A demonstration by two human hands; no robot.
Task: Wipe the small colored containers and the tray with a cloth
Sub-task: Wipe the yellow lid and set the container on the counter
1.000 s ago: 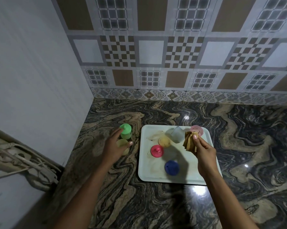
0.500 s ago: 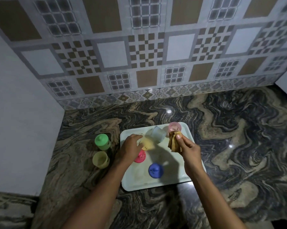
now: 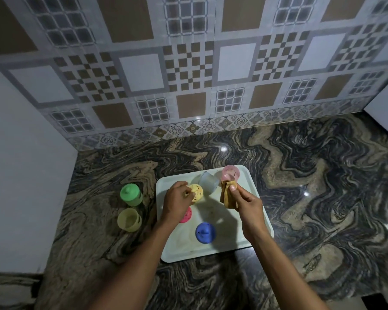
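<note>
A white tray [image 3: 251, 238] lies on the marble counter. On it my left hand [image 3: 176, 201] grips a pale yellow perforated lid [image 3: 196, 192]. My right hand [image 3: 247, 203] pinches a folded tan cloth [image 3: 227, 194] above the tray's right half. A pink perforated lid [image 3: 186, 214] sits partly under my left wrist. A blue lid [image 3: 205, 232] rests near the tray's front, a clear cup [image 3: 208, 181] lies tipped at the back, and a light pink container [image 3: 230, 174] stands in the back right corner.
Left of the tray, on the counter [image 3: 322, 198], stand a green lidded container [image 3: 130, 194] and an open yellow container [image 3: 129, 219]. A tiled wall [image 3: 188, 74] runs behind, and a white wall [image 3: 21, 175] closes the left side.
My left hand left the yellow container beside the tray, moved right onto the tray and closed on the pale yellow lid. The cloth hand stayed in place. The view tilted and shifted right.
</note>
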